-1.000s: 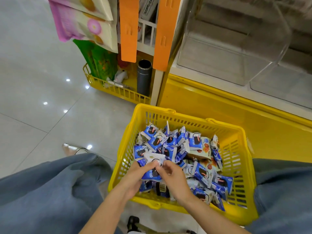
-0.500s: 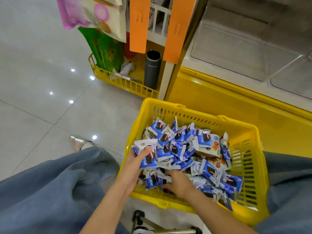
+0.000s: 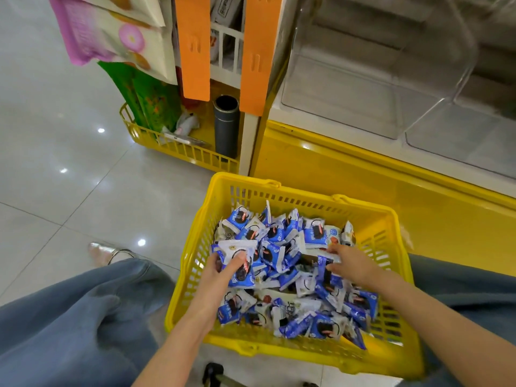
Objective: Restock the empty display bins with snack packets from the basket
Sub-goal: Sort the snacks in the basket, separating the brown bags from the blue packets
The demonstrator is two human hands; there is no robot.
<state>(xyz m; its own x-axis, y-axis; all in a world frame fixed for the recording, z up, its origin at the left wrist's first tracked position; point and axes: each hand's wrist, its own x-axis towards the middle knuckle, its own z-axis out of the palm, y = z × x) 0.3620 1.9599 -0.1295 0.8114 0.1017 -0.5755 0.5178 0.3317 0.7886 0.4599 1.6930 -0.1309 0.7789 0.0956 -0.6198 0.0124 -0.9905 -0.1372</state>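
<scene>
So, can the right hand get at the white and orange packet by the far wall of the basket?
Probably yes. The right hand is inside the basket, fingertips just short of the white and orange packet, which lies on top of the other packets with nothing over it.

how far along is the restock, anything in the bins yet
Barely started. Done: nothing visible; the clear display bins look empty. In hand: the left hand grips a few blue-and-white packets, and the right hand reaches into the pile, grip unclear. Left: the yellow basket holds a full heap, so nearly every packet remains to move.
</scene>
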